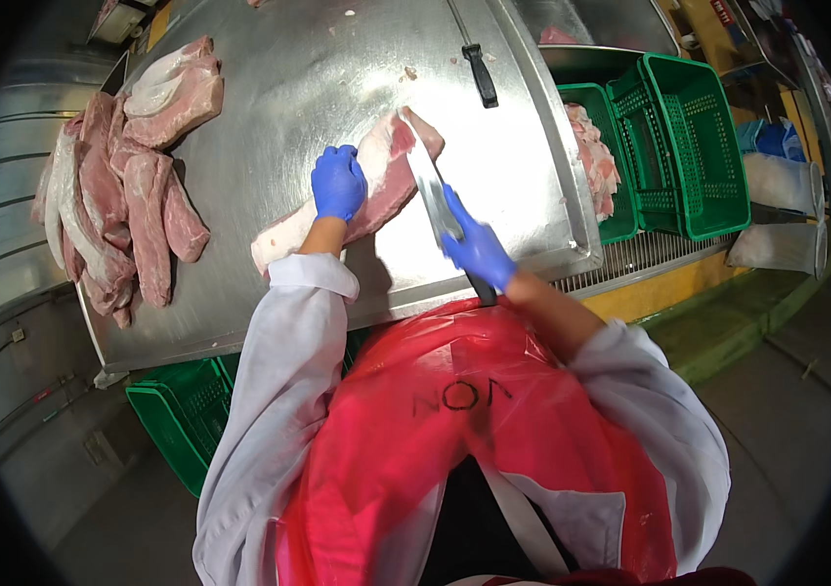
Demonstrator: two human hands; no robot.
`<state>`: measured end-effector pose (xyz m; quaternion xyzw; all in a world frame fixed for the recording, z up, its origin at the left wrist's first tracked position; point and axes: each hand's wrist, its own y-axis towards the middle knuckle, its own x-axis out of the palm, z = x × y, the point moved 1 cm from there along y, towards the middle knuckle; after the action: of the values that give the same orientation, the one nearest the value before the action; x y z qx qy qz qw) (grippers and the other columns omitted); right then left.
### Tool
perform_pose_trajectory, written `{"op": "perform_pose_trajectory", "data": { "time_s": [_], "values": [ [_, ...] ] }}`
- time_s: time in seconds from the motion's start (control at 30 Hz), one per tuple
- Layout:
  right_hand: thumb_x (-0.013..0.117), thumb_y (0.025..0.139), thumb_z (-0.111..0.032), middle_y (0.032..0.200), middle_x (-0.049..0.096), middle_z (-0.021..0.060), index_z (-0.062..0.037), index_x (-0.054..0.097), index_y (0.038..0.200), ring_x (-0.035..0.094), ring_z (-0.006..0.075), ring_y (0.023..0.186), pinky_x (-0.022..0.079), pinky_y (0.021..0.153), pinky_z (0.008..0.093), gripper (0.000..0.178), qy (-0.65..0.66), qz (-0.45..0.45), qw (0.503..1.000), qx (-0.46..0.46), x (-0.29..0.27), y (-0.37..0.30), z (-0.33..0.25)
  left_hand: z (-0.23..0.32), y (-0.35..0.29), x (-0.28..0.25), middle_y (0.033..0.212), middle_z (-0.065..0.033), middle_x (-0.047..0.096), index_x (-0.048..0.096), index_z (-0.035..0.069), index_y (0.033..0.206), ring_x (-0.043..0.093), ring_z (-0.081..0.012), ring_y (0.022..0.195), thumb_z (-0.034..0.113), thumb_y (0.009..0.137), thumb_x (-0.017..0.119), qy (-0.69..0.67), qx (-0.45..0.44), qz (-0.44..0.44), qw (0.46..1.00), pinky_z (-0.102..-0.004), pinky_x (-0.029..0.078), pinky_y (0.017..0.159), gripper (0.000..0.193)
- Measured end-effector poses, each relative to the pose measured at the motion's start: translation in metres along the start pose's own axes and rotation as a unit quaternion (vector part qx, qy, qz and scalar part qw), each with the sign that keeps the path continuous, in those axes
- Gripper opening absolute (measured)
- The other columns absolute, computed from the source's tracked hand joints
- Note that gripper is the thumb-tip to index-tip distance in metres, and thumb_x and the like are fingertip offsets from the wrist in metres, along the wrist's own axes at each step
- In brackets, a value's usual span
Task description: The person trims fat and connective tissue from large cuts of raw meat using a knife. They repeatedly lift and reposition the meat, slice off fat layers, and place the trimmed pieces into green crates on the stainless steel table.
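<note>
The right hand [481,251] is gripping the knife [426,179], the left hand [339,183] pressing — grip unclear from here — meat [388,188] whose slipping could be causing miscuts.

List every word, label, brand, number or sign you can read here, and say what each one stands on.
Red apron: large dark letters across the front; I won't copy them out.
Small sign at the upper right edge: marks too small to read.
Knife in the right hand: no readable text.
Green basket at the right: no readable text.
</note>
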<state>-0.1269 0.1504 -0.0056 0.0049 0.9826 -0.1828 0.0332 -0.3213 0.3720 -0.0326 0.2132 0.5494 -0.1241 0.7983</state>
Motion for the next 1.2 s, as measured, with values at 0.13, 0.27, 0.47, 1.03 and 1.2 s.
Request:
{"op": "perform_pose_trajectory", "data": {
  "time_s": [0.13,0.27,0.47,1.03,1.2],
  "values": [
    [0.056,0.093,-0.008,0.082,0.069,0.0097,-0.0259,0.019,0.163,0.060,0.0116,0.057,0.056,0.059,0.0303,0.081,0.027,-0.022,0.999,0.034,-0.051,-0.073,0.027,0.009,-0.007,-0.007,0.093,-0.0175,0.064,0.069,0.010,0.098,0.062,-0.0390,0.087,0.017,0.090,0.059,-0.028,0.016,0.000,0.999,-0.0508,0.050,0.077,0.014],
    [0.056,0.091,-0.005,0.073,0.065,0.0051,-0.0245,0.021,0.162,0.060,0.0102,0.057,0.055,0.057,0.0289,0.081,-0.076,0.139,0.985,-0.062,-0.108,-0.068,0.036,0.080,0.014,-0.022,0.090,-0.0175,0.064,0.067,0.007,0.095,0.063,-0.0373,0.087,0.024,0.090,0.063,0.014,0.145,-0.026,0.989,-0.0497,0.050,0.076,0.019],
    [0.056,0.094,-0.004,0.079,0.066,0.0070,-0.0247,0.016,0.163,0.058,0.0096,0.056,0.052,0.052,0.0263,0.082,0.103,0.170,0.977,-0.075,-0.123,-0.010,0.005,0.137,0.053,-0.004,0.100,-0.0219,0.069,0.069,0.005,0.101,0.067,-0.0367,0.090,0.034,0.088,0.068,0.102,0.026,-0.131,0.986,-0.0474,0.054,0.082,0.032],
    [0.050,0.090,-0.005,0.080,0.068,0.0224,-0.0188,0.009,0.163,0.067,0.0278,0.060,0.057,0.061,0.0394,0.085,-0.075,-0.039,0.995,-0.058,-0.038,0.083,-0.022,0.087,0.058,-0.004,0.067,-0.0160,0.068,0.068,-0.003,0.073,0.066,-0.0236,0.061,0.020,0.081,0.071,-0.185,-0.212,-0.108,0.953,-0.0372,0.052,0.059,0.024],
    [0.048,0.088,-0.002,0.079,0.067,0.0189,-0.0201,0.007,0.164,0.065,0.0239,0.058,0.056,0.059,0.0361,0.088,-0.013,-0.079,0.996,-0.026,-0.040,0.083,-0.045,0.080,0.066,-0.004,0.068,-0.0174,0.068,0.068,-0.004,0.076,0.068,-0.0247,0.063,0.021,0.081,0.073,-0.162,-0.162,-0.106,0.968,-0.0373,0.052,0.062,0.026]
  ]
}}
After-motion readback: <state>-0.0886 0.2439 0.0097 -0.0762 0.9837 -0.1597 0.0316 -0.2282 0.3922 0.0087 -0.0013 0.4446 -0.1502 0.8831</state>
